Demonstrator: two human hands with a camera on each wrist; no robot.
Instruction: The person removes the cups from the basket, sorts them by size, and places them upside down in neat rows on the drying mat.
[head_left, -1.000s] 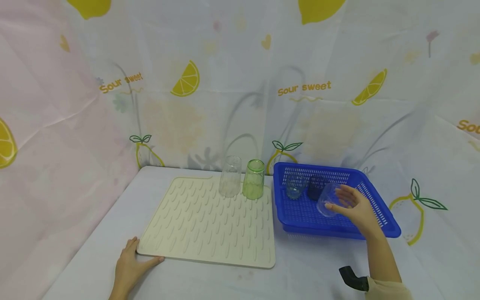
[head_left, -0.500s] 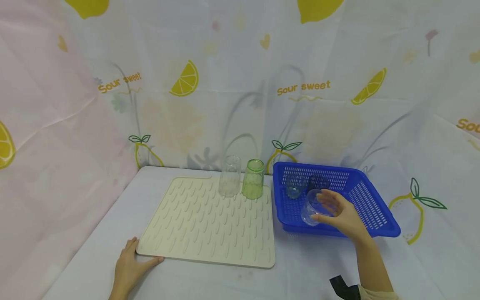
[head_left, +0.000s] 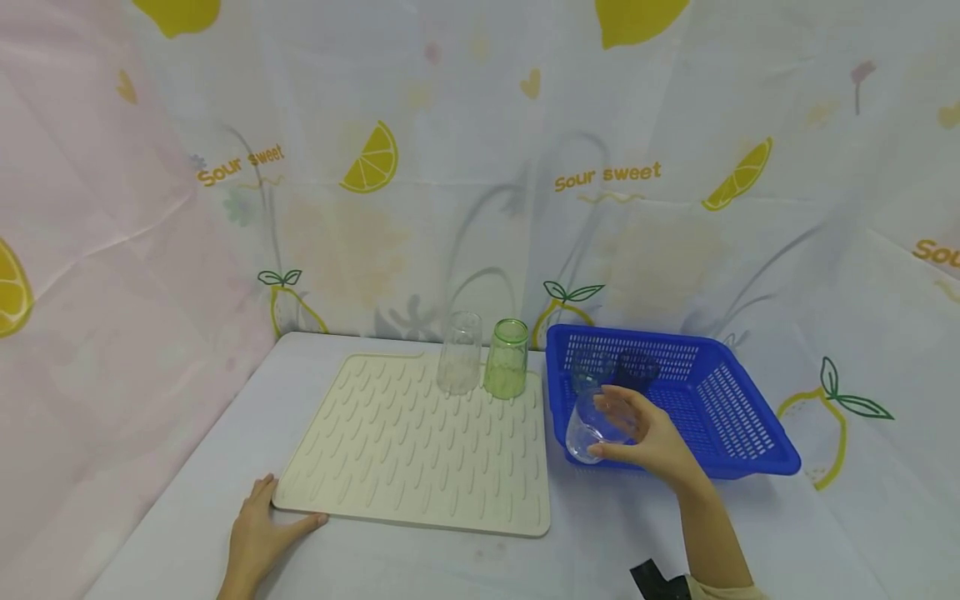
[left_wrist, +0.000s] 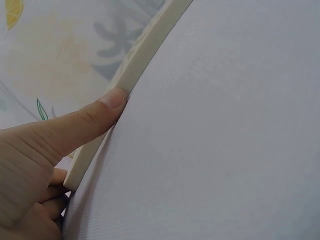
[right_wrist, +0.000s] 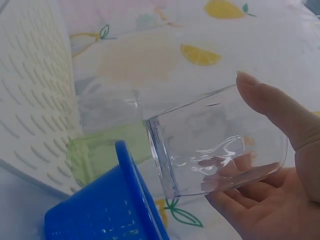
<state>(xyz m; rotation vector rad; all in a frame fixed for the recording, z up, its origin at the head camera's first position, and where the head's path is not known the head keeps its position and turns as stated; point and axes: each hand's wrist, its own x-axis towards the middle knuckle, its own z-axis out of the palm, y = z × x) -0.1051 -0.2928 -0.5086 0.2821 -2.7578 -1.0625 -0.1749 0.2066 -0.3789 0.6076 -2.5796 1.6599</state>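
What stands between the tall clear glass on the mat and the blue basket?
In the head view, the green glass stands there, near the back right corner of the mat.

A white-covered table (head_left: 420,571) is backed by lemon-printed cloth (head_left: 450,225).
Lemon slices (head_left: 371,160) and orange "Sour sweet" lettering (head_left: 609,176) are printed across the upper frame; at far left the cloth is tinted pink and creased, and the scene is softly lit.

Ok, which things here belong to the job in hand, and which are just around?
Part of the job, it seems:
glass in the right hand
mat, touched by the left hand
tall glass and green glass on the mat
basket, with two more glasses inside

Probably just around:
lemon backdrop
white tablecloth
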